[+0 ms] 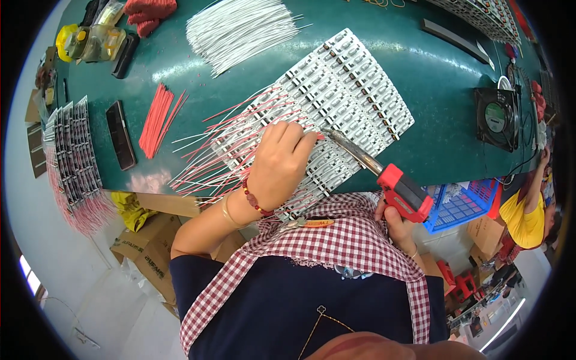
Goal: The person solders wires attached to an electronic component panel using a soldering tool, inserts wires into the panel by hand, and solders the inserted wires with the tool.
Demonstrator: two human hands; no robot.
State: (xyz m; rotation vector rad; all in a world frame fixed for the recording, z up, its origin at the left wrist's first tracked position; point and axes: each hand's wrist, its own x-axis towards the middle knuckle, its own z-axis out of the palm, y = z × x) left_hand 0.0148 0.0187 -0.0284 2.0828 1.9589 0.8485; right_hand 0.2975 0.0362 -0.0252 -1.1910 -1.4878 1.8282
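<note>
A panel of small white circuit boards point(375, 99) lies slanted on the green bench, with red and white wires point(231, 144) sticking out over its left part. My left hand point(277, 162) rests over these boards, its thumb and fingers pinched on a red wire point(320, 137). In my right hand point(397, 228) is a red and black soldering gun point(407, 193), gripped by its handle. The metal tip of the gun points left and meets the board close to my left fingertips. The exact contact at the tip is too small to make out.
White wires point(240, 33) and red wires point(158, 120) lie in bundles beyond, near a phone point(121, 135). Wired boards point(75, 162) hang over the left edge. A black fan point(497, 118) stands right, above a blue basket point(462, 207). Pliers point(309, 224) lie at my apron.
</note>
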